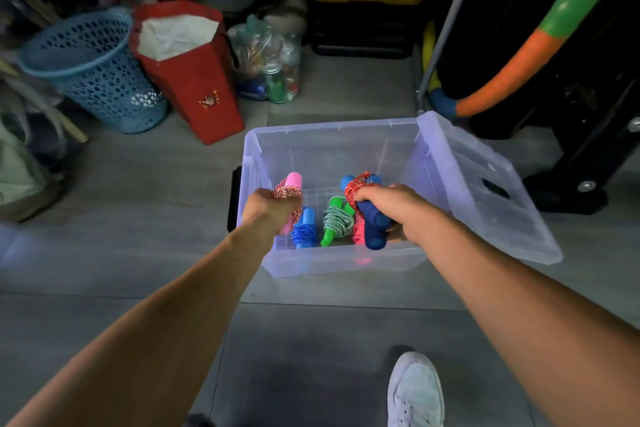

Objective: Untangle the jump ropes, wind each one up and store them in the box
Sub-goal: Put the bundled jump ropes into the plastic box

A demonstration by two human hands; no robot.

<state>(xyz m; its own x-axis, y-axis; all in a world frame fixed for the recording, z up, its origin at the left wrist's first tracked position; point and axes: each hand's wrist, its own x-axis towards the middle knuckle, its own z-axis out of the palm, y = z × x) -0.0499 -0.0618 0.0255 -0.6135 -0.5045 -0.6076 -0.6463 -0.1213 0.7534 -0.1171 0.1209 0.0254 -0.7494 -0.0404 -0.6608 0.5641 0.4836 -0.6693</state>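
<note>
A clear plastic storage box (332,146) sits on the grey tiled floor (138,204), its clear lid (485,191) propped at an angle against the right rim and a black handle (234,199) on its left end. Both hands reach over the box's near half. The left hand (265,206) has its grip curled round a wound jump rope with pink handles (289,192) — red-and-white twisted cord wrapped about the handles, whose pink ends stick out above and below the fist. The right hand (391,203) grips a second bundle, the jump rope with dark blue handles (372,222), bound by a red cord flecked with blue; the handles point down into the box.

On the box bottom between the two hands lie three more wound ropes: a blue rope (304,229) with blue handles, a green-handled rope (337,220) wrapped in green-and-white cord, and a bright pink rope (359,229) partly hidden behind the dark blue handles.

Beyond the box stand a blue perforated basket (93,73), a red paper bag (194,80) bearing a small gold-and-red emblem too blurred to read, and a clear bag of odds and ends (268,59). An orange-and-green hoop (533,55) leans at the right. A white sneaker (415,392) shows at the bottom edge.
</note>
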